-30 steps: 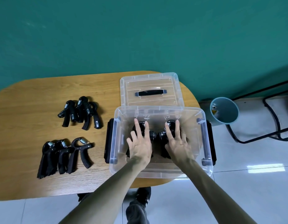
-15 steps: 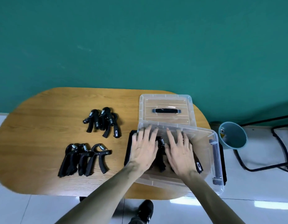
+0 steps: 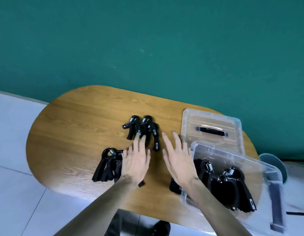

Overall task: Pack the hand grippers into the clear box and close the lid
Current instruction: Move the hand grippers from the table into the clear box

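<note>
over the middle of the wooden table [image 3: 76, 133] i see both bare forearms reaching forward from the bottom edge, palms down, side by side with a gap of bare wood between them. my left hand [image 3: 136, 161] has its fingers straight and slightly spread, gripping nothing; its fingertips reach the lower ends of the far pile of hand grippers [image 3: 142, 129], though i cannot tell whether they actually touch, and its outer edge overlaps the near pile of hand grippers [image 3: 107, 166] lying by the table's front edge. my right hand [image 3: 178, 159] is likewise flat and released, fingers extended, holding nothing, just left of the clear box [image 3: 260, 169]. that box sits at the right end of the table, lidless, with several black hand grippers [image 3: 231, 186] already lying inside it, their springs showing through the plastic. the clear lid [image 3: 210, 132], with its dark handle facing up, lies flat on the table behind the box. a teal wall [image 3: 147, 45] rises behind the table, and a round teal bin [image 3: 275, 162] peeks out past the box.
</note>
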### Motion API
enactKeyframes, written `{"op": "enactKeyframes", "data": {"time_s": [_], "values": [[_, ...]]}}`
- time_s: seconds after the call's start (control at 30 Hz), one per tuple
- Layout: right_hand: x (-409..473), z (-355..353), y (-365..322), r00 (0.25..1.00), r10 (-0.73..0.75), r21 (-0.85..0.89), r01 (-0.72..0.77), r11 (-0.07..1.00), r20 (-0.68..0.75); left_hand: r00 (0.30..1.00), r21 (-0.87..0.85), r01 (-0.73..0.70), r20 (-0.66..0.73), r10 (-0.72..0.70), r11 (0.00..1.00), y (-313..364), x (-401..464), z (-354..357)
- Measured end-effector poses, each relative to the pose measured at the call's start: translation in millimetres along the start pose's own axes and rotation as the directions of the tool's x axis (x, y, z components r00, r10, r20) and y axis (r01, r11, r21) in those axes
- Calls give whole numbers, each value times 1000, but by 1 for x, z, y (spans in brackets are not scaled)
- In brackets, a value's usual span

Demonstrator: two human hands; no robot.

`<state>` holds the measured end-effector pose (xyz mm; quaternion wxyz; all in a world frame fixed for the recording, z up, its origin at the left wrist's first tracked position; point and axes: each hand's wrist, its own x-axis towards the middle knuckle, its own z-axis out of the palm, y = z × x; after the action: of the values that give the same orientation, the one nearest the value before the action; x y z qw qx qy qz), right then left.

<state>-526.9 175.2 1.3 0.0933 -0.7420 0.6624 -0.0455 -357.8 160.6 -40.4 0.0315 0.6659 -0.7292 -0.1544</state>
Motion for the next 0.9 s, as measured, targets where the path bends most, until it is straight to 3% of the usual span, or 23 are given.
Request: {"op": "enactKeyframes", "data": {"time_s": [0.23, 0.47, 0.9], "values": [[40, 48, -78, 991, -36, 23, 33, 999, 129, 986, -6, 107, 127, -106, 994, -95, 2, 6], [96, 88, -114, 972, -5, -54, 18, 998, 233, 967, -86, 132, 229, -110, 987, -162, 2, 35], [184, 149, -140, 917, 133, -200, -60, 978, 377, 964, -239, 91, 264, -26, 967, -190, -1, 67]]}}
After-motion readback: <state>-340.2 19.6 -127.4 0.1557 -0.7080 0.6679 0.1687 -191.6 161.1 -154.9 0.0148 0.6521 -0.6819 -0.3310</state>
